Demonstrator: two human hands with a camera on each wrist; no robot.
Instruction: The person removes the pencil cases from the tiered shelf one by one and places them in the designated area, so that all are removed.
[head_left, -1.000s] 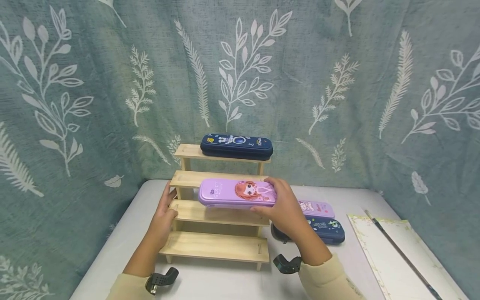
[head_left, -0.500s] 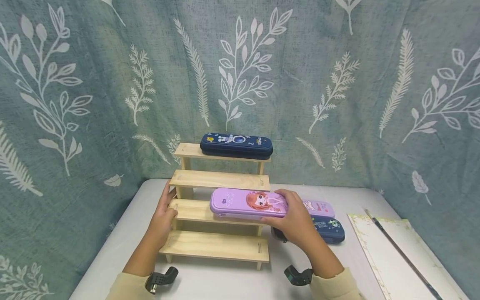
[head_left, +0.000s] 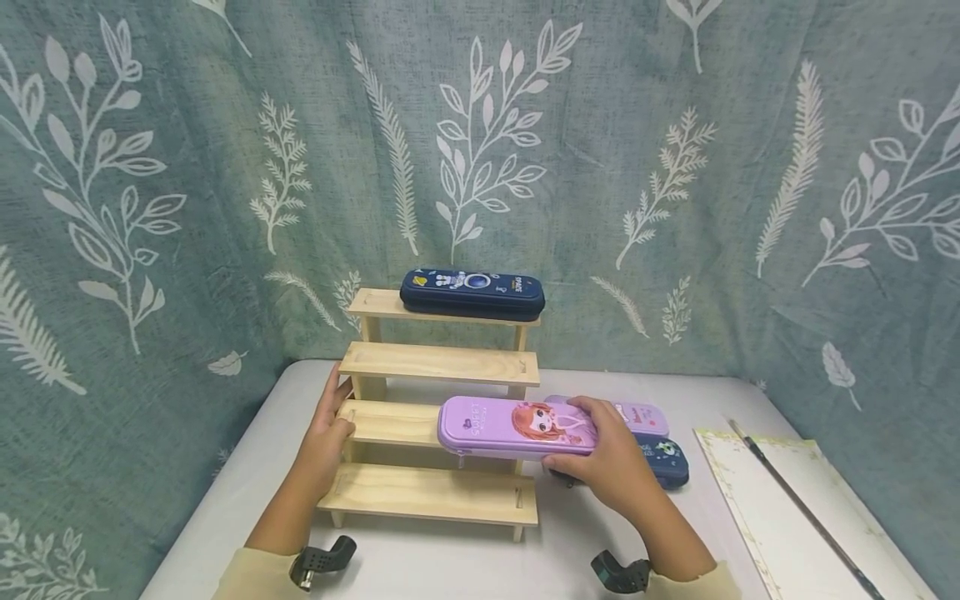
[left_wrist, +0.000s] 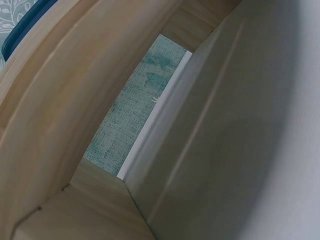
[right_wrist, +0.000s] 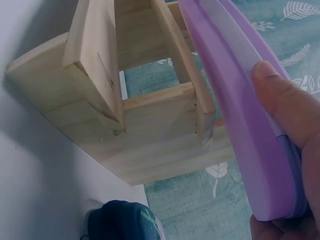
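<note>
Girl-print pencil case (head_left: pixel 510 427): right end gripped by right hand (head_left: pixel 613 457); shifted rightward, lower, partly past the right end of the rack (head_left: pixel 427 492), seemingly resting on no shelf. Left hand (head_left: pixel 326 429): at rack's left side; finger closure cannot be told.

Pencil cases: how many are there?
4: a navy astronaut case on the top shelf; a lilac girl-print case in the right hand; second lilac case and second navy case on the table, right of the wooden stand. More may be hidden.
</note>
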